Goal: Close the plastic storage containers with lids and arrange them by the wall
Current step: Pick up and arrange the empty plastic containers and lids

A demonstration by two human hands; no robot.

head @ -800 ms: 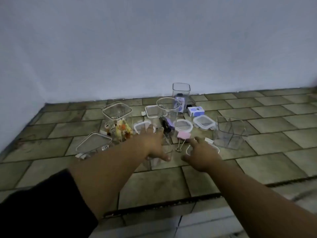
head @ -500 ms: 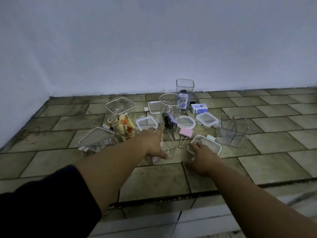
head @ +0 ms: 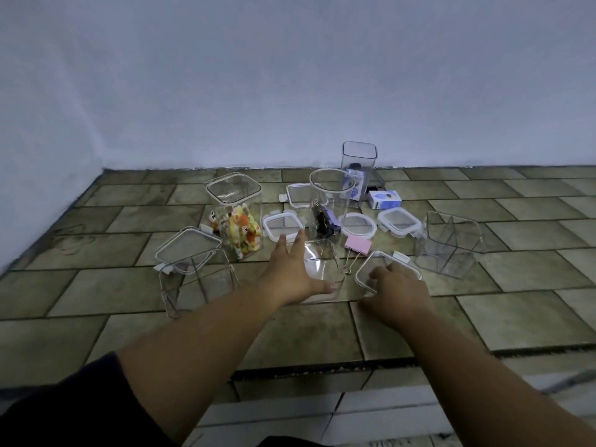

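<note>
A small clear square container (head: 322, 269) stands on the tiled floor in front of me. My left hand (head: 290, 275) wraps its left side, thumb at the near edge and fingers at the far edge. Just right of it lies a square white-rimmed lid (head: 390, 264). My right hand (head: 395, 288) covers its near part with fingers curled on it. Further lids lie behind: two square ones (head: 283, 225) (head: 400, 222), a round one (head: 358, 224) and another square one (head: 301, 195).
A tall square jar of colourful pieces (head: 233, 214), a round jar with binder clips (head: 332, 201), a tall jar (head: 358, 166) by the wall, a divided container (head: 451, 243), a left container (head: 196, 282) with a loose lid on top, a pink binder clip (head: 358, 246) and a small box (head: 385, 200) surround my hands.
My right hand has slid forward onto the square lid and curled over it. My left hand has stayed around the small container.
</note>
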